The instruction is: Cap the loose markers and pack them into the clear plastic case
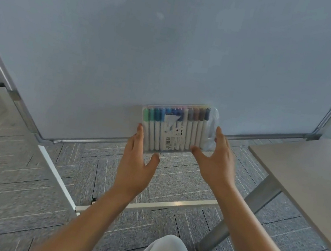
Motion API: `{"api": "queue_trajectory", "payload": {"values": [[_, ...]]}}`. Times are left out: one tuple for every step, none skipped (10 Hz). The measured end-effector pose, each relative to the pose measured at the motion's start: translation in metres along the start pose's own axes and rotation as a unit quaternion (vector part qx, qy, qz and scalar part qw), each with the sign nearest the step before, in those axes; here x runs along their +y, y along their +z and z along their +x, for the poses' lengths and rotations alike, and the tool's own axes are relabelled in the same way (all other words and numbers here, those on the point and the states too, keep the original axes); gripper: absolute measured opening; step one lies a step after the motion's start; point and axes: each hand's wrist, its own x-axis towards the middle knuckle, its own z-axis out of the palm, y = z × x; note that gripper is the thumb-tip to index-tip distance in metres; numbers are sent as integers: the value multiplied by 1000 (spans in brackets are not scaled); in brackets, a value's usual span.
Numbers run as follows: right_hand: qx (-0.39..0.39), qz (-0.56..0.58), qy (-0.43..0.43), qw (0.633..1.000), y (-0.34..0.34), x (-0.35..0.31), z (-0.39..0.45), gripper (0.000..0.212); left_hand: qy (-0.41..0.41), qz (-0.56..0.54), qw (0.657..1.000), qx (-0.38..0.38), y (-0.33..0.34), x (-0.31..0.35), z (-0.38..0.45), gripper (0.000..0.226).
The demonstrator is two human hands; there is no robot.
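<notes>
The clear plastic case (pixel 178 128), filled with capped markers (pixel 194 130), stands against the whiteboard (pixel 151 47) at its lower edge; the left hand (pixel 136 162) and right hand (pixel 218 155) hold its sides, fingers nearly straight; a grey table (pixel 314 181) stands right; carpet (pixel 13 166) lies below.

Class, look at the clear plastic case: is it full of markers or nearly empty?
Nearly full. A row of capped markers fills the case almost from side to side, with a gap at its right end.
</notes>
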Motion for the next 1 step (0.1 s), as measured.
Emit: {"api": "queue_trajectory", "payload": {"values": [[-7,7,7,1000,-5,-4,-5,100,-11,-3,1000,-12,-5,0,-2,87]]}}
